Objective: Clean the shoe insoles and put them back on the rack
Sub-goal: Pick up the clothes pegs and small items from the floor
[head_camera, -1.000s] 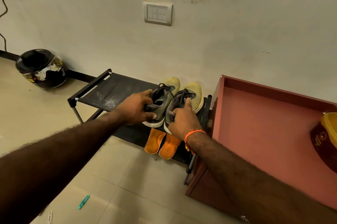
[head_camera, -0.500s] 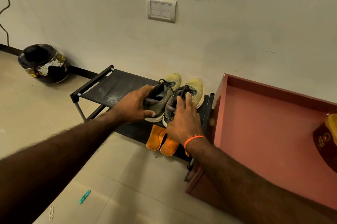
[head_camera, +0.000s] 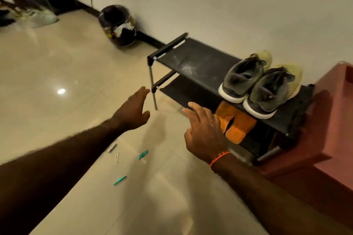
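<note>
A pair of grey-green shoes point(head_camera: 261, 83) with white soles stands on the top shelf of the black shoe rack point(head_camera: 193, 62), heels toward me. Two orange insoles point(head_camera: 236, 125) lie side by side on the lower shelf, right under the shoes. My left hand point(head_camera: 133, 110) hovers over the floor left of the rack with its fingers spread, holding nothing. My right hand point(head_camera: 204, 131), with an orange thread at the wrist, is in front of the rack beside the insoles, fingers straight and empty.
A reddish cabinet point(head_camera: 324, 139) stands against the rack's right end. A dark helmet point(head_camera: 118, 24) sits on the floor by the wall. Two green clips point(head_camera: 143, 154) and small bits lie on the tiled floor near my arms. Clutter fills the far left corner.
Both hands have let go of the shoes and drawn back from the rack toward me. The shoes stay on the top shelf. My view has swung left and down.
</note>
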